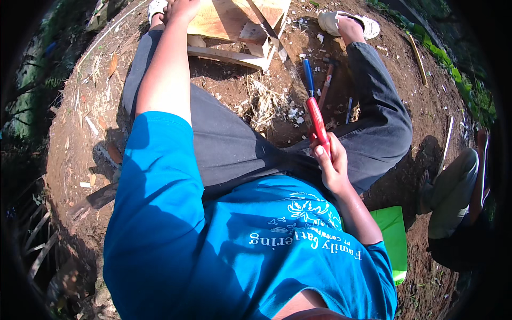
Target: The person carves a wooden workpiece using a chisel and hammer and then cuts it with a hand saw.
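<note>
Hands — two: left hand (pixel 181 9), right hand (pixel 332 164). One saw (pixel 292 69) over near right corner of one wooden stand (pixel 216 20). Ground (pixel 88 144): one hammer (pixel 326 85), one blue-handled tool (pixel 308 76). White shoes (pixel 332 22) — two. One green sheet (pixel 392 232).

On brown earth (pixel 394 80), scattered white wood chips (pixel 293 113) and a clump of pale, stringy shavings (pixel 263 106). Close by, a slim blue-handled tool (pixel 308 76), a reddish-handled hammer (pixel 326 84) and a thin blue-and-white stick (pixel 349 110). To the right, a flat bright-green sheet (pixel 392 237), another person's bent leg in greyish trousers (pixel 453 192), a straight tan stick (pixel 417 60), green leafy plants (pixel 457 74).
</note>
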`<state>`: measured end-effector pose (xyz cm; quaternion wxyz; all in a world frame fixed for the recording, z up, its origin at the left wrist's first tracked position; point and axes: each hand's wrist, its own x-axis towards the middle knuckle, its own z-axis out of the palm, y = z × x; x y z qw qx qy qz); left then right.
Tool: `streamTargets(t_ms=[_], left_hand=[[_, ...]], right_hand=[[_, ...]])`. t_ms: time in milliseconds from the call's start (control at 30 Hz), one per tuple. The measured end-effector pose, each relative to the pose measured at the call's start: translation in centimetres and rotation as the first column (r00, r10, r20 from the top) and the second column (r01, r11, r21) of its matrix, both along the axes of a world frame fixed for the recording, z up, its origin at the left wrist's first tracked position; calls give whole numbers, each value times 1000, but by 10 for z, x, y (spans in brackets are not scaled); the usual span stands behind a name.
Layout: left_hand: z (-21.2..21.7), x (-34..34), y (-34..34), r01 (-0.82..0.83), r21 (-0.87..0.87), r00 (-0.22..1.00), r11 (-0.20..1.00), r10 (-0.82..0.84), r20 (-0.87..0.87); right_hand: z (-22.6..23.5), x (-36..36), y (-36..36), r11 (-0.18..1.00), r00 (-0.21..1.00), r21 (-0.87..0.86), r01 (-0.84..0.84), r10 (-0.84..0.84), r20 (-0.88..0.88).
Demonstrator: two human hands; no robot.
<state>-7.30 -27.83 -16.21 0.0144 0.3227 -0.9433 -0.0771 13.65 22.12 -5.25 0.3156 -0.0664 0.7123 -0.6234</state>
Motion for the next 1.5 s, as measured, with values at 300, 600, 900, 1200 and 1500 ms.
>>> streamTargets(t_ms=[300,600,900,1200,1500], left_hand=[[-46,84,168,121,889,316,441,832,-455],[-82,53,184,515,857,483,-12,831,-278],[-31,68,196,377,926,486,10,849,-207],[-103,48,166,606,795,521,-30,771,-368],[-112,42,179,657,754,384,-33,875,-296]], right_hand=[[-12,1,-4,989,999,-147,18,-22,-24],[-8,-8,-23,974,996,-223,-35,16,-85],[-32,12,-27,970,957,-186,157,-196,-212],[-5,4,-33,975,968,-131,180,-199,-152],[36,34,5,993,979,-76,92,-104,-177]])
